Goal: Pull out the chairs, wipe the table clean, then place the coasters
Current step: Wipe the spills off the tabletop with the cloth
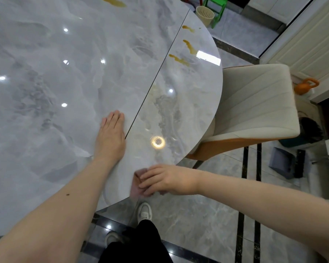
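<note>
Head view: right hand [165, 180] pressing a soft, limp cloth [138, 185] flat on the slick desk [46, 73]; left hand [110, 137] resting open, gripping nothing.

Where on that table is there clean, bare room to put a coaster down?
The broad stretch of table beyond the flat left hand, left of the seam, is bare. Far right, amber spills crowd the edge; the near edge holds the right hand on the cloth.
</note>
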The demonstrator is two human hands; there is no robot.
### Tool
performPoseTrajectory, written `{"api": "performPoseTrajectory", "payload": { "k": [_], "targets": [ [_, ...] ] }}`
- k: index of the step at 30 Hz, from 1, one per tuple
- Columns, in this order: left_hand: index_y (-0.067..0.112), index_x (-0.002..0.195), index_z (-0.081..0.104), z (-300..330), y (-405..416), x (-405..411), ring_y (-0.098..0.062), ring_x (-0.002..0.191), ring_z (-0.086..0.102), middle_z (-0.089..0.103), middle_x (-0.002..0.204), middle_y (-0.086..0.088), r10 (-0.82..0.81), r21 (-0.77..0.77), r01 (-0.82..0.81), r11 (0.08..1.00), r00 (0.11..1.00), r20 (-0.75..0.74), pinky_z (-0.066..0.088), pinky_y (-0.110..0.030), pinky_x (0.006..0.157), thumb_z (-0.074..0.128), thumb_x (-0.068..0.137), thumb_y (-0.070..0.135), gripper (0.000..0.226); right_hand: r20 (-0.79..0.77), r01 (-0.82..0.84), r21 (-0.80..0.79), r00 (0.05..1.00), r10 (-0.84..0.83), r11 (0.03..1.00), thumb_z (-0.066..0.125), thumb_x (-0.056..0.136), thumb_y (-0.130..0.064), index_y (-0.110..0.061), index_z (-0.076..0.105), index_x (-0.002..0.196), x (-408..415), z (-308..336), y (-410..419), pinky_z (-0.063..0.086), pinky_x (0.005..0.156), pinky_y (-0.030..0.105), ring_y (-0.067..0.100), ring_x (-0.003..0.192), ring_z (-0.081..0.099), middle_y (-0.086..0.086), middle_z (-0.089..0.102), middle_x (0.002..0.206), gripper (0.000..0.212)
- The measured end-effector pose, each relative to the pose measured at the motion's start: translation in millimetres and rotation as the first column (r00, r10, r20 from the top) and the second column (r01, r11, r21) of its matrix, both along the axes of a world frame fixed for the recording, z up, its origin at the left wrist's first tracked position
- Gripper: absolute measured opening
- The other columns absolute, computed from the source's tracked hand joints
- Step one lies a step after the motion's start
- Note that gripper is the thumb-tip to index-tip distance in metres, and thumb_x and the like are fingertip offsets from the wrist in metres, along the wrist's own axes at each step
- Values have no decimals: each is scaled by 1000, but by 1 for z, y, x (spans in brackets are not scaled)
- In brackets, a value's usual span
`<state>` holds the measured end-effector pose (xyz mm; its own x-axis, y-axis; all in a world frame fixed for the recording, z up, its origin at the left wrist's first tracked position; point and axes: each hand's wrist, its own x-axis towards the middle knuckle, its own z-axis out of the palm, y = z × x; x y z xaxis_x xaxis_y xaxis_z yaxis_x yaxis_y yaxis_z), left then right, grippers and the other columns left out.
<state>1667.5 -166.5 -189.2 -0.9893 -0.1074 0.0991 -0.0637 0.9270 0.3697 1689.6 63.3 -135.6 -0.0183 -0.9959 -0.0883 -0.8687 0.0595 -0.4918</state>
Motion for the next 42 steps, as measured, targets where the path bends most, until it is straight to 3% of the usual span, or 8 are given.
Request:
{"api": "performPoseTrajectory", "payload": {
  "k": [6,10,13,19,23,26,35,42],
  "targets": [
    [-5,140,34,5,7,0,-37,138,29,34,147,-23,21,-60,-19,998,999,27,16,-46,115,37,85,4,56,-41,450,-163,886,-462,878,45,94,-8,-3,63,122,-59,2,13,37,109,43,31,129,47,15,59,130,33],
    [-7,137,39,7,9,-3,-38,135,34,38,143,-25,38,-90,-34,995,998,40,19,-46,115,23,84,13,59,-203,550,106,827,-524,828,31,102,-30,-28,33,146,-67,-11,13,-2,120,33,17,147,7,-4,23,156,44],
    [-4,134,44,6,11,-7,-38,133,37,43,141,-23,36,-90,-34,995,999,22,21,-45,113,15,84,22,63,-276,559,127,813,-512,819,17,101,-39,-36,19,149,-81,-13,19,-7,118,32,11,147,-1,-10,12,158,48],
    [-3,138,41,3,28,-25,-35,138,31,38,146,-22,45,12,-44,999,998,-35,15,-43,115,23,94,19,52,-367,943,45,324,-872,331,21,103,-35,-31,17,151,-108,-21,0,-6,118,40,19,148,-2,-3,9,160,48],
    [-2,138,41,6,35,-49,-34,138,31,37,146,-21,81,24,-80,996,996,-30,17,-43,115,22,92,21,55,-315,757,41,630,-710,653,21,102,-37,-34,19,150,-104,-24,-7,-6,118,39,19,148,3,-5,14,159,48],
    [-1,139,40,3,33,-66,-32,139,30,36,147,-19,125,21,-125,992,992,-19,15,-42,116,23,90,19,55,-308,673,49,713,-630,738,23,102,-36,-36,23,149,-147,-27,1,-3,118,37,15,147,6,-9,18,158,46],
    [2,139,41,-2,34,-69,-29,137,33,39,146,-16,172,-33,-172,984,985,-26,18,-39,116,24,94,20,52,-360,891,16,428,-829,453,24,103,-35,-34,21,150,-263,-31,-50,-2,117,41,19,147,5,-7,14,159,47],
    [-2,136,46,-1,31,-68,-32,134,40,44,142,-19,161,8,-161,987,986,-43,19,-38,114,24,94,21,52,-315,479,41,839,-443,877,20,99,-40,-32,29,148,-173,-30,-26,-1,117,36,17,146,14,-7,25,156,50]
  ]
}}
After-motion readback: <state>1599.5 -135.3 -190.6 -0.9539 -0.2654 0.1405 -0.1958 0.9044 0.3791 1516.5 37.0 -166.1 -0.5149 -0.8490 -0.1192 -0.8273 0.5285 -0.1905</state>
